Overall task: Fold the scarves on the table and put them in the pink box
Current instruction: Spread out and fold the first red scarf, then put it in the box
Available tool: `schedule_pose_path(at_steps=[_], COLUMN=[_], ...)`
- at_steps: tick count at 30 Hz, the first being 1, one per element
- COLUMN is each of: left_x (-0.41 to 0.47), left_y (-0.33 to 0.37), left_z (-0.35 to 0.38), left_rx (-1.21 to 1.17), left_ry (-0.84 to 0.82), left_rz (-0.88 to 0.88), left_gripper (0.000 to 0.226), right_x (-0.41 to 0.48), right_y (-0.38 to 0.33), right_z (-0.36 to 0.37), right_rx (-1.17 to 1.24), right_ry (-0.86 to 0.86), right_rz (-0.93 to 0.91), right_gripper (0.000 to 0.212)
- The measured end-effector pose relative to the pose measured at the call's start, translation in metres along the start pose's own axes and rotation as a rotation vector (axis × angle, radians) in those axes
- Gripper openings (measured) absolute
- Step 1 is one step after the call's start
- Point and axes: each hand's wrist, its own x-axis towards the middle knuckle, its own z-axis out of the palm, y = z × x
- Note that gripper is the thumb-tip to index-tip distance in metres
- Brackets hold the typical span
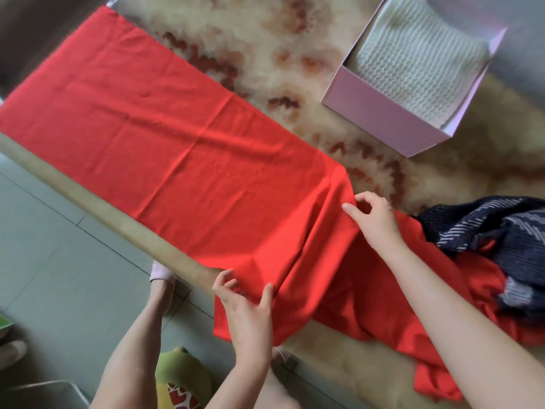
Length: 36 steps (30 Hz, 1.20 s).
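**Red scarf: fold in hand**

Item: red scarf (177,137), spread along the table's (295,54) near edge. Left hand (247,314) pinches its near hem, right hand (374,222) pinches its far hem. Advice: lift both hems level and align the corners. Pink box (380,122), toward the far right corner, holds one folded white knitted scarf (418,63).

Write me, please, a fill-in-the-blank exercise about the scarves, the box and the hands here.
1. The left hand and the right hand both pinch the red scarf, which lies spread on the ____.
2. The white knitted scarf lies inside the ____ box.
3. The dark blue striped scarf lies crumpled nearer the ____ hand.
Missing words: table; pink; right.
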Motion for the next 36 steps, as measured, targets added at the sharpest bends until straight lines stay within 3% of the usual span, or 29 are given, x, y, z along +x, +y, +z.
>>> schedule_pose_path(at_steps=[3, 6, 11, 17, 21, 25, 29, 32, 36], left_x=[-0.005, -0.008, -0.011, 0.012, 0.026, 0.038, 0.038, 0.030, 0.008], left_y=[-0.002, 0.007, 0.027, 0.068, 0.093, 0.096, 0.095, 0.099, 0.105], left_z=[-0.006, -0.008, 0.032, 0.107, 0.139, 0.151, 0.155, 0.166, 0.191], left_rx=[0.211, 0.270, 0.296, 0.636, 0.974, 1.220, 1.167, 1.175, 1.048], left_ry=[0.072, 0.076, -0.341, -0.630, -0.731, -0.742, -0.646, -0.670, -0.728], left_rz=[0.106, 0.259, 0.674, 1.072, 1.085, 1.135, 1.177, 1.187, 1.243], left_gripper=[0.070, 0.058, 0.035, 0.046, 0.059, 0.059, 0.060, 0.053, 0.022], right_x=[-0.010, -0.030, -0.068, -0.092, -0.080, -0.080, -0.092, -0.112, -0.133], right_y=[0.007, 0.025, 0.070, 0.104, 0.101, 0.100, 0.118, 0.142, 0.174], right_z=[-0.005, -0.014, -0.030, -0.025, -0.015, -0.004, -0.028, -0.064, -0.099], right_rx=[0.110, 0.079, 0.000, -0.310, -0.372, -0.404, -0.391, -0.446, -0.461], right_ry=[-0.028, -0.035, 0.029, 0.120, 0.208, 0.329, 0.460, 0.542, 0.593], right_rz=[0.009, 0.000, 0.048, -0.010, 0.044, 0.039, 0.113, 0.151, 0.257], right_gripper=[0.025, 0.024, 0.031, 0.061, 0.066, 0.031, 0.021, 0.017, 0.015])
